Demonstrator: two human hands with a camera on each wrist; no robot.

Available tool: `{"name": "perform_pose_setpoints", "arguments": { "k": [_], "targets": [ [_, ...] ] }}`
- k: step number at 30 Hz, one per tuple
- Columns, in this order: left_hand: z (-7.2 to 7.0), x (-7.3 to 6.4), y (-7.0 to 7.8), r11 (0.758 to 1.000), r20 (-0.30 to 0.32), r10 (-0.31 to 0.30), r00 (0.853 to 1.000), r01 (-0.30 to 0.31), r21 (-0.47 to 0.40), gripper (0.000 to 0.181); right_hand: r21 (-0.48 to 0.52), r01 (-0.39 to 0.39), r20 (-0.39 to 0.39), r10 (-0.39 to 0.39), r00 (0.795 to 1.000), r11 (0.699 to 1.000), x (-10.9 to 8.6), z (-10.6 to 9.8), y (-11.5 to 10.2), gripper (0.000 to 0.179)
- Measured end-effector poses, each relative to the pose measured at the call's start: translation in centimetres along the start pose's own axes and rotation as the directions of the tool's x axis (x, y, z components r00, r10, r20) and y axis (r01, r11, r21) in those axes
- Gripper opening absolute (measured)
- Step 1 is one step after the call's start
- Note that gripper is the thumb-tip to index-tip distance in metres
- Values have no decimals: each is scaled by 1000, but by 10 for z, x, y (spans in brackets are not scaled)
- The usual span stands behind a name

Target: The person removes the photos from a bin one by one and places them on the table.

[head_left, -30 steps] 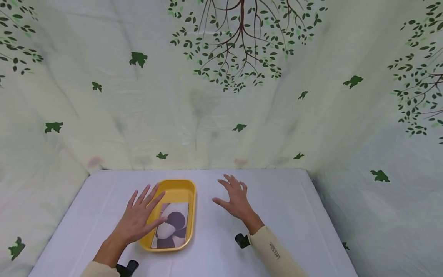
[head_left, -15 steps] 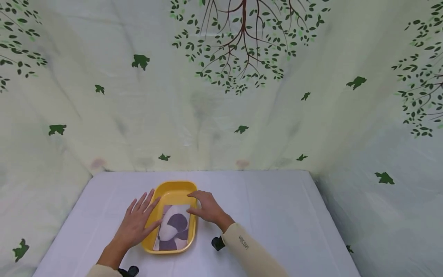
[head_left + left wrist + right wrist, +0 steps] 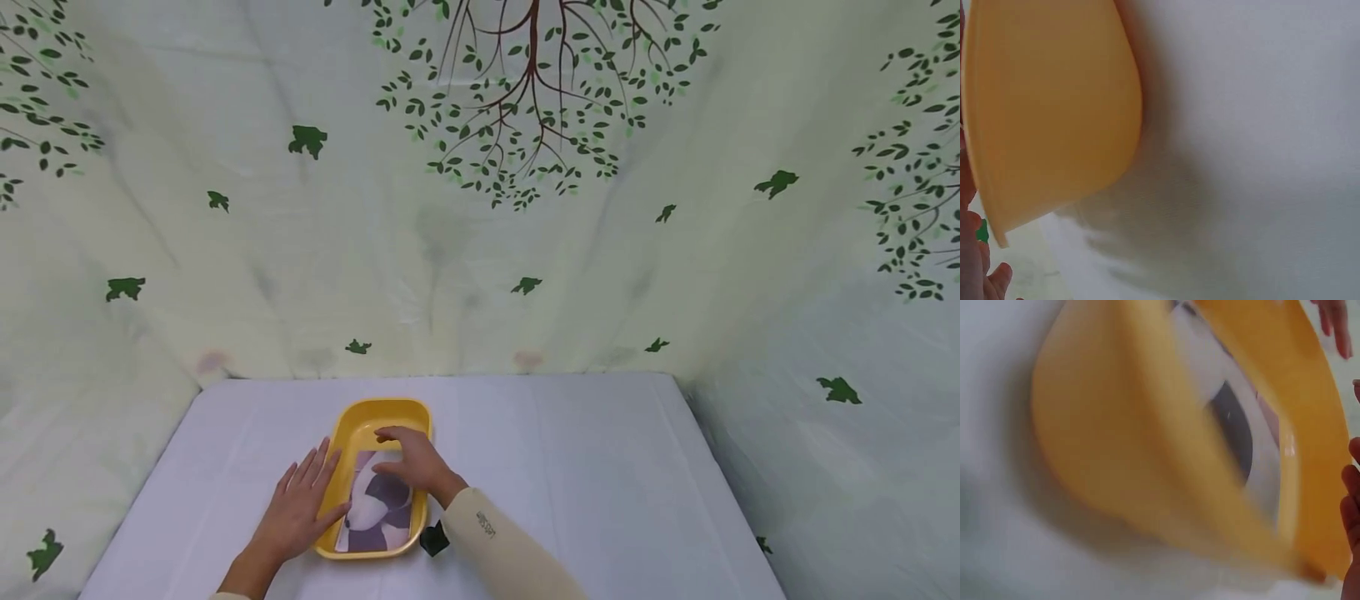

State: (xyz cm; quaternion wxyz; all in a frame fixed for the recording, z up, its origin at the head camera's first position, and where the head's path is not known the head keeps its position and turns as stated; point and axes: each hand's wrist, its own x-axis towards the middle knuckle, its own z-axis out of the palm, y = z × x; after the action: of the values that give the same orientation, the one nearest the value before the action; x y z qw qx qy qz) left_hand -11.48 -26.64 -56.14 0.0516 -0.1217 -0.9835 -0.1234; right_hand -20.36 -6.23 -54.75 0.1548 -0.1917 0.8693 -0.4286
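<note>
A yellow tray [image 3: 381, 402] with raised sides stands on the white-covered table, left of centre. In it, at the near end, lies a flat rectangular piece [image 3: 375, 517] printed in white and purple, perhaps a notebook or card. My left hand [image 3: 296, 508] is at the tray's left rim, fingers extended, thumb over the rim; whether it touches is unclear. Above the tray hovers my right hand [image 3: 414, 460], thumb and fingers apart with nothing between them. Its fingers [image 3: 1352, 494] show at the edge of the right wrist view, beyond the blurred tray wall.
A white cloth [image 3: 562, 483] covers the table and stretches to the right of the tray. Pale curtains [image 3: 450, 250] with printed branches and green birds hang behind and on both sides. A black wrist camera [image 3: 433, 539] sits under my right wrist, close to the tray's near right corner.
My right hand has come from the right of the tray, leftward and down, to over the printed piece. My left hand has shifted slightly toward me. The tray and its contents stay put.
</note>
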Motion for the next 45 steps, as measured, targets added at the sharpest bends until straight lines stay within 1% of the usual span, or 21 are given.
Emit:
{"name": "perform_pose_setpoints", "arguments": {
  "k": [2,4,7,9,11,12,14,16,19,21,23,25,29,33,36,40,42,45],
  "targets": [
    [5,-1,-2,1000,-3,-4,1000,4,12,79,68,-21,-27,23,999,997,3,5,-3,51],
    [9,-2,-4,1000,6,-13,1000,12,11,81,150,-52,-54,61,997,987,5,10,-6,51],
    [13,-3,-5,999,41,-31,999,31,9,82,266,-106,-84,133,987,958,8,16,-8,50],
    [14,-3,-5,999,48,-31,998,31,7,84,331,-142,-95,183,979,933,10,19,-9,50],
    [14,-3,-4,999,62,-34,998,33,10,83,363,-160,-110,213,971,918,12,23,-10,47],
    [14,-3,-4,999,64,-32,997,31,13,83,369,-173,-118,230,966,913,13,25,-10,46],
    [14,-4,-4,999,68,-28,997,27,18,81,359,-191,-143,256,956,914,14,29,-10,42],
    [13,-4,-3,999,73,-28,997,26,31,79,310,-195,-188,261,947,931,15,33,-9,38],
    [14,-4,-3,999,65,-30,997,27,38,77,229,-215,-247,270,930,949,14,40,-6,35],
    [15,-4,-3,999,55,-27,998,26,30,77,187,-223,-271,269,924,957,14,44,-4,34],
    [15,-5,-2,999,52,-30,998,28,23,78,183,-236,-274,280,920,954,12,46,-3,34],
    [15,-5,-2,999,50,-32,998,31,22,78,182,-234,-274,278,921,955,11,48,-2,34],
    [14,-4,-2,998,72,-52,996,50,36,78,192,-249,-268,295,917,949,11,51,-2,33],
    [15,-4,-2,998,69,-56,996,53,39,78,170,-287,-259,324,910,943,11,53,-3,33],
    [16,-4,-2,998,59,-54,997,52,36,78,145,-299,-255,327,910,943,12,53,-3,31],
    [16,-4,-2,998,69,-60,996,59,21,78,165,-265,-263,302,916,950,12,52,-2,28],
    [15,-4,-2,998,71,-58,996,57,18,78,209,-206,-269,259,928,956,11,52,-1,27],
    [13,-5,-2,998,81,-59,995,57,30,78,303,-108,-275,195,942,947,11,51,0,26]
  ]
}}
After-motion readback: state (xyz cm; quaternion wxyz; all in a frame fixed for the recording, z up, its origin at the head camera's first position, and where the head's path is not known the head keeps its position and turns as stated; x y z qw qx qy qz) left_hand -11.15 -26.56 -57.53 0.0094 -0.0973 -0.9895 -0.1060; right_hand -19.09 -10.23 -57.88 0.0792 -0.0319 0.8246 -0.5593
